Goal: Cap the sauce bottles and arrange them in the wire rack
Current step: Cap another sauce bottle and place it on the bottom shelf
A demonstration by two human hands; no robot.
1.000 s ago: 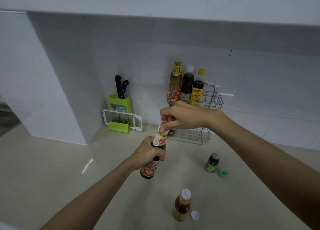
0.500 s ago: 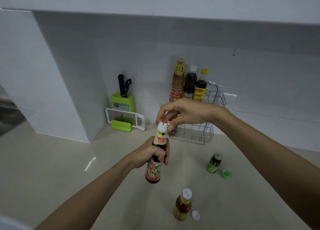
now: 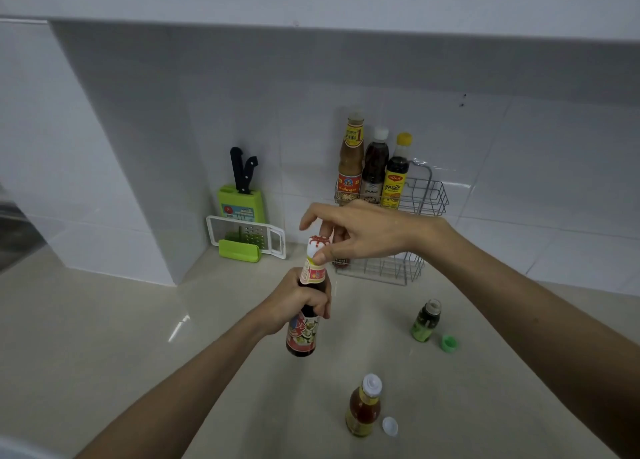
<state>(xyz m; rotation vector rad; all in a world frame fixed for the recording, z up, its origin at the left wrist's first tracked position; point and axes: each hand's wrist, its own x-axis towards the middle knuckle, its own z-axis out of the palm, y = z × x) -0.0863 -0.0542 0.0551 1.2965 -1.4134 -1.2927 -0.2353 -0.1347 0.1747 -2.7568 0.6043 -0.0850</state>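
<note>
**Q.** What does the moment show, and where are the task's things?

**A.** The left hand (image 3: pixel 298 303) is wrapped around the shoulder of a dark sauce bottle (image 3: pixel 304 316), holding it clear of the tabletop (image 3: pixel 104 337). The right hand (image 3: pixel 360 233) pinches its red-and-white cap (image 3: pixel 317 245) between thumb and fingertips. The wire rack (image 3: pixel 427 195) stands far right against the tiled wall, with three capped bottles (image 3: pixel 372 168) in its upper tier.

**Q.** What could go wrong with the capping?

**A.** Whether the cap is fully seated cannot be told. If the thread sits crooked, it may leak once the bottle goes in the rack. The bottle is gripped high and unsupported below, so a hard twist could make it slip through the left hand.

**Q.** And beyond this bottle?

**A.** An orange sauce bottle (image 3: pixel 363 406) stands near, its white cap (image 3: pixel 390 426) loose just beside it; a small green bottle (image 3: pixel 426 320) stands to the right, its green cap (image 3: pixel 449 342) just beside it. A lowered forearm could probably tip either open bottle or sweep a cap away.
</note>
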